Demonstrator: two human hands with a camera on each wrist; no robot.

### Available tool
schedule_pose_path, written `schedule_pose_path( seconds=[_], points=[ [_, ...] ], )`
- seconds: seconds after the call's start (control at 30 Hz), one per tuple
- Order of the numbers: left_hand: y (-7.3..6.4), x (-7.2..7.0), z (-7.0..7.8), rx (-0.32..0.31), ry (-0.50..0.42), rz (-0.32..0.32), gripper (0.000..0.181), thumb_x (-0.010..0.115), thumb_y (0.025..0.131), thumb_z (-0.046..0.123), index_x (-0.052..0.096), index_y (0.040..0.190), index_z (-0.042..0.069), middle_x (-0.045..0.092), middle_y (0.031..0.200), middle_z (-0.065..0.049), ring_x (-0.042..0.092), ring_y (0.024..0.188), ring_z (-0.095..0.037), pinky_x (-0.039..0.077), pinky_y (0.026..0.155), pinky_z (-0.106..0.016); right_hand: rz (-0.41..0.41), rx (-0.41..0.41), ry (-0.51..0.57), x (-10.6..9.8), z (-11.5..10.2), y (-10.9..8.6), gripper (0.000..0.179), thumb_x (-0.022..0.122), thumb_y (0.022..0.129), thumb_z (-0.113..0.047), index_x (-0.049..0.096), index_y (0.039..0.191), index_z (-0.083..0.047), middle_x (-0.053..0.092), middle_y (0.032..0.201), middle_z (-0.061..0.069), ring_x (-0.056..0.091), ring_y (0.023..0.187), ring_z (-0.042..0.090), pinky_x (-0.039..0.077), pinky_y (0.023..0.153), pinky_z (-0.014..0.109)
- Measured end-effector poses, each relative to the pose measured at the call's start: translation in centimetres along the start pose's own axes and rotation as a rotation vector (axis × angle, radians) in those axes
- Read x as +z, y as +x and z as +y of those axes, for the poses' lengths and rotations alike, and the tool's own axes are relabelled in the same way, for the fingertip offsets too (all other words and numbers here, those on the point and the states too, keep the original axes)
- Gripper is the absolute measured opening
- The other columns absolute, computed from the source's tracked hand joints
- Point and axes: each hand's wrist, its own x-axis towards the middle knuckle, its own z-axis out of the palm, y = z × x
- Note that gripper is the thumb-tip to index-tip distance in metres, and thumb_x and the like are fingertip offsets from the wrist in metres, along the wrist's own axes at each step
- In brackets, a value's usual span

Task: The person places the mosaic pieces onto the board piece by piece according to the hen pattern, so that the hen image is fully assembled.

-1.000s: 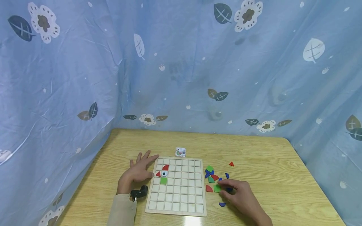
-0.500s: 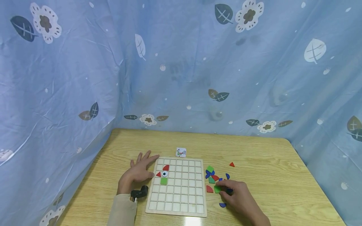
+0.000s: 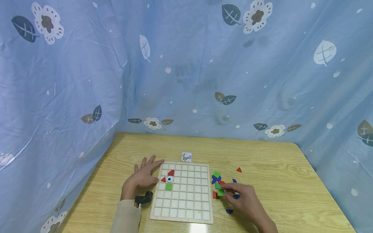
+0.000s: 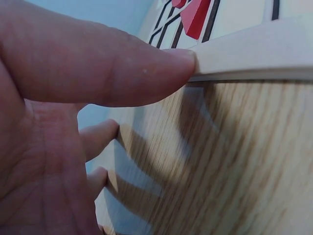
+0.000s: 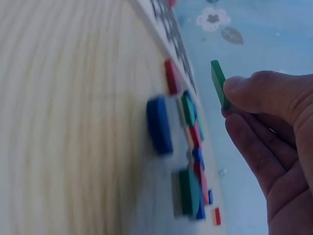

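My right hand [image 3: 243, 198] pinches a green square tile [image 3: 220, 192] between thumb and fingers, just right of the wooden grid board [image 3: 154, 214]. In the right wrist view the tile [image 5: 218, 84] is raised off the table, tilted on edge. My left hand [image 3: 142, 174] lies at the board's left side with fingers spread; its thumb [image 4: 161, 73] touches the board's edge. Set in the board's upper left cells are a red triangle [image 3: 163, 179], a red quarter circle [image 3: 171, 173], a round eye tile [image 3: 169, 179] and a green square [image 3: 168, 186].
Loose pieces lie right of the board, among them a light green square [image 3: 216, 174], a red quarter circle [image 3: 214, 194] and a blue half circle [image 3: 229, 211]. A red triangle [image 3: 239, 169] lies farther back. Behind the board sits a small printed card [image 3: 186, 157]. A blue curtain [image 3: 186, 71] surrounds the table.
My right hand has taken the green square off the table and shifted slightly left with it, toward the board. The left hand and the board's pieces stay put.
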Motion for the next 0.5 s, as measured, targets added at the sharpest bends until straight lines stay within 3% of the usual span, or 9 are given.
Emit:
schedule_pose_path(
  seconds=[0.23, 0.37, 0.5],
  points=[
    [-0.1, -0.1, -0.1, 0.017, -0.004, -0.013, 0.084, 0.077, 0.089, 0.002, 0.050, 0.166, 0.019, 0.014, 0.182, -0.025, -0.008, 0.166, -0.058, -0.011, 0.120, -0.089, 0.001, -0.100, 0.102, 1.7, -1.1, 1.0, 0.029, 0.090, 0.084, 0.002, 0.085, 0.110, -0.012, 0.085, 0.106, -0.003, 0.081, 0.094, 0.012, 0.068, 0.082, 0.033],
    [-0.1, -0.1, 0.0, 0.020, -0.009, -0.017, 0.084, 0.076, 0.089, 0.002, 0.049, 0.166, 0.018, 0.014, 0.182, -0.025, -0.008, 0.166, -0.058, -0.011, 0.120, -0.089, 0.011, -0.170, 0.129, 3.3, -1.7, 1.6, 0.032, 0.090, 0.081, 0.006, 0.085, 0.107, -0.012, 0.084, 0.102, -0.004, 0.077, 0.087, 0.006, 0.067, 0.078, 0.032],
    [-0.1, -0.2, -0.1, 0.020, -0.011, -0.019, 0.084, 0.076, 0.089, 0.001, 0.049, 0.167, 0.017, 0.013, 0.183, -0.025, -0.009, 0.166, -0.058, -0.012, 0.120, -0.088, -0.010, -0.196, 0.146, 4.7, -2.7, 2.1, 0.031, 0.090, 0.082, 0.004, 0.085, 0.108, -0.012, 0.085, 0.103, -0.003, 0.078, 0.087, 0.011, 0.065, 0.074, 0.030]
  ],
)
